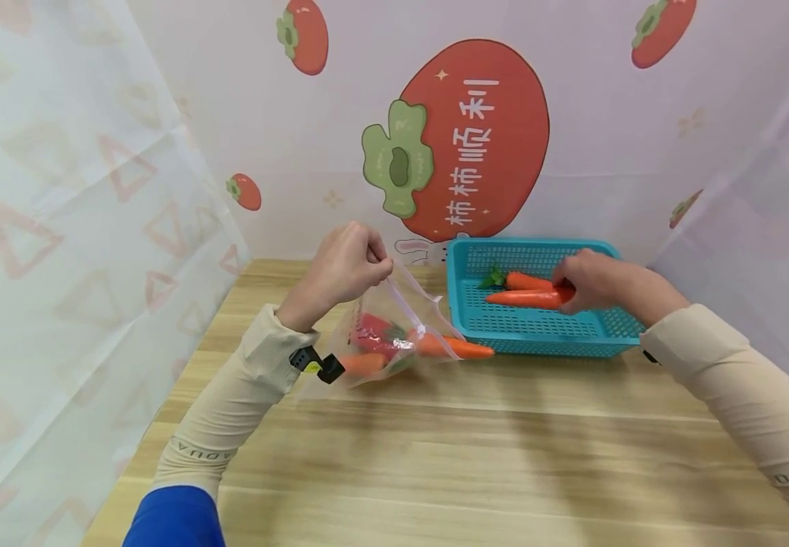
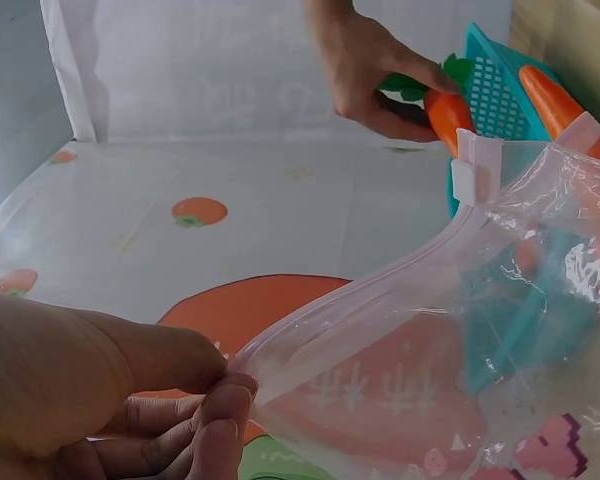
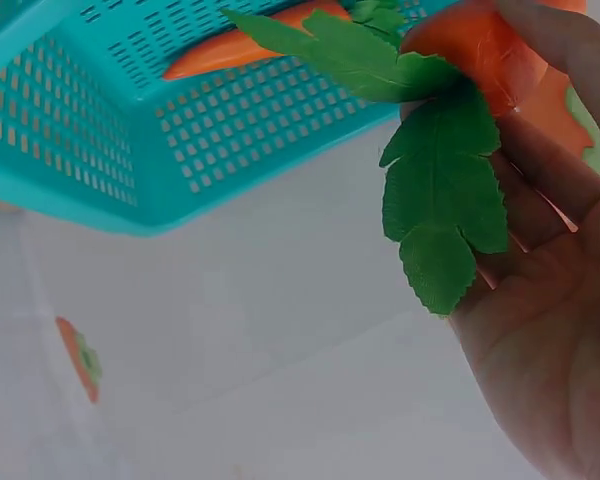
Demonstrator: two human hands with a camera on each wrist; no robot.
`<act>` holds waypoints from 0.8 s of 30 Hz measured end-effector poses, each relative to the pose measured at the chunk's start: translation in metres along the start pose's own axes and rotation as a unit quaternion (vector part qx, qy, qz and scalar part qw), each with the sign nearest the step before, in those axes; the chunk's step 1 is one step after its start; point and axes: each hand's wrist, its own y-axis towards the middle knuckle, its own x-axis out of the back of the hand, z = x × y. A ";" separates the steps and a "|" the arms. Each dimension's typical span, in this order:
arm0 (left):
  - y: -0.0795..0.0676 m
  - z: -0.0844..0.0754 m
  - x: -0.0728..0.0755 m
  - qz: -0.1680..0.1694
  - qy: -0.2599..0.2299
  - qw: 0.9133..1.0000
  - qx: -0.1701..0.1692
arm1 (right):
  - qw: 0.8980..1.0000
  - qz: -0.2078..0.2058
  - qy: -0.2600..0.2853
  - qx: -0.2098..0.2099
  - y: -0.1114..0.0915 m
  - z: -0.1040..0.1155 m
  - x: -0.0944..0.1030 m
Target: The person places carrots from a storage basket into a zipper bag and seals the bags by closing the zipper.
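Note:
My left hand (image 1: 345,266) pinches the zip edge of a clear plastic zip bag (image 2: 370,400), holding its mouth up. Inside the bag lie carrots (image 1: 363,365) and a red item. One carrot (image 1: 472,349) pokes out of the bag's mouth toward the basket. My right hand (image 1: 591,281) grips an orange carrot (image 1: 527,298) by its leafy end, over a turquoise basket (image 1: 538,343). Green leaves (image 3: 445,190) hang by my right palm in the right wrist view. Another carrot (image 1: 524,281) lies in the basket, its leaves toward the left.
The wooden table (image 1: 476,456) extends in front of the bag and basket. A white backdrop (image 1: 298,137) with printed persimmons rises close behind the basket. White sheets stand at the left and right sides.

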 end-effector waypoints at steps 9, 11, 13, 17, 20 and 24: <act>0.002 -0.003 -0.002 0.009 -0.001 1.000 -0.001 | 1.000 0.017 -0.015 0.012 -0.014 0.033 0.010; 0.001 -0.003 -0.002 0.009 0.000 1.000 0.000 | 1.000 0.016 -0.018 0.016 -0.015 0.039 0.011; 0.001 -0.003 -0.003 0.009 0.002 1.000 0.001 | 0.999 0.014 -0.021 0.022 -0.017 0.043 0.012; 0.001 -0.003 -0.003 0.012 0.002 1.000 0.003 | 0.999 0.011 -0.024 0.026 -0.022 0.050 0.015; 0.001 -0.003 -0.003 0.012 0.001 1.000 0.002 | 0.999 0.011 -0.025 0.022 -0.025 0.054 0.017; 0.001 -0.003 -0.003 0.009 0.004 1.000 -0.002 | 0.999 0.014 -0.024 0.024 -0.029 0.059 0.021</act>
